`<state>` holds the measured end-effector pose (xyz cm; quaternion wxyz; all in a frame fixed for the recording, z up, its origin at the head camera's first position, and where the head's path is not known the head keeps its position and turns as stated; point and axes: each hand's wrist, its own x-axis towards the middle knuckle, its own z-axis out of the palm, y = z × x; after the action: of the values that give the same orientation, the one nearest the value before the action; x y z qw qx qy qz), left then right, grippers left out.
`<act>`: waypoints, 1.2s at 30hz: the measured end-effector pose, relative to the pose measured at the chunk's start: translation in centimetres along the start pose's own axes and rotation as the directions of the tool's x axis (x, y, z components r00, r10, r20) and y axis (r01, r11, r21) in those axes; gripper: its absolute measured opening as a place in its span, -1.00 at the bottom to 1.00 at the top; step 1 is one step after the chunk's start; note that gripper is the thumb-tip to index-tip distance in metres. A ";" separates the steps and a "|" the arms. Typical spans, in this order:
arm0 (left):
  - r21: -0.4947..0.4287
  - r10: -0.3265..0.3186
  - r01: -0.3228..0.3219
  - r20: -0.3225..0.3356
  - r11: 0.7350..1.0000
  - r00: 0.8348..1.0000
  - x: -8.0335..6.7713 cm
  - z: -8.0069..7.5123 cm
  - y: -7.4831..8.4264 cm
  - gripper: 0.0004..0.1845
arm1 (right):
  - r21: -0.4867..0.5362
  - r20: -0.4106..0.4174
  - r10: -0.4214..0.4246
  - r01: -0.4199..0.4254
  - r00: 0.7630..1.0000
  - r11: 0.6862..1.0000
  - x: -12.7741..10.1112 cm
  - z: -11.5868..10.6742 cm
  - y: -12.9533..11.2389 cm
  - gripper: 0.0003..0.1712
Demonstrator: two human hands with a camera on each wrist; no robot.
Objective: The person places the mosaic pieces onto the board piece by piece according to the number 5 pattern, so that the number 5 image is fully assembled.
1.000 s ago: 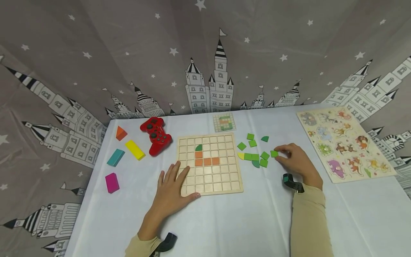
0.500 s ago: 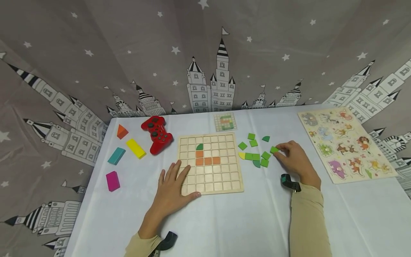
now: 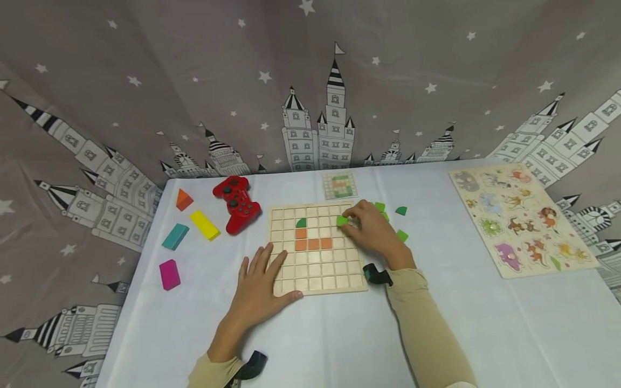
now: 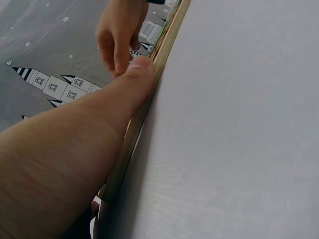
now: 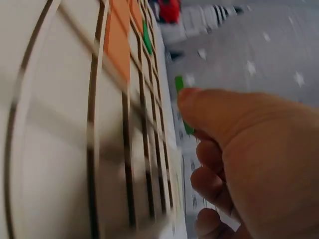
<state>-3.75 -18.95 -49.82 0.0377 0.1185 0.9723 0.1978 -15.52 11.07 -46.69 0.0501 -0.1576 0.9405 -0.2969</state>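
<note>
A wooden grid board lies on the white table, with several orange square tiles and a dark green quarter-round tile in its cells. My left hand rests spread over the board's lower left corner, its thumb along the front edge. In the left wrist view that thumb lies against the board's wooden rim. Over the board's right side, my right hand pinches a green square tile between thumb and fingers. The right wrist view shows this green tile held above the grid.
Loose green tiles lie right of the board, partly hidden by my right hand. Behind the board is a small pattern card. A red game controller and coloured blocks lie left; an animal puzzle lies right.
My right hand has picked up a green square tile from the right of the loose tiles and carried it left over the board. The left hand stays put.
</note>
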 end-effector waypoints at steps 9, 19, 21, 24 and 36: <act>0.018 -0.013 0.012 0.016 1.000 1.000 0.1 0.1 0.0 0.09 | -0.093 0.072 -0.100 0.106 0.992 0.990 3.5 2.6 -3.6 -0.59; 0.016 -0.010 0.010 0.012 1.000 1.000 0.1 -0.1 0.1 0.09 | -0.150 0.099 -0.089 0.104 0.991 0.983 4.5 3.7 -4.3 -0.61; 0.017 -0.005 0.005 0.006 1.000 1.000 0.1 -0.2 0.0 0.09 | -0.167 0.096 -0.088 0.103 0.992 0.981 4.5 3.7 -4.5 -0.63; 0.023 -0.002 0.002 -0.005 1.000 1.000 0.0 -0.2 -0.1 0.09 | -0.183 0.090 -0.081 0.097 0.993 0.978 4.7 3.7 -4.8 -0.65; 0.025 -0.024 0.023 0.036 0.999 0.999 0.0 -0.3 0.0 0.09 | -0.179 0.078 0.006 0.008 0.997 0.984 4.5 3.4 -4.8 -0.68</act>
<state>-3.81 -19.07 -49.56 0.0563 0.1109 0.9752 0.1832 -17.82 4.02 -46.73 0.0725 -0.1733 0.9607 -0.2045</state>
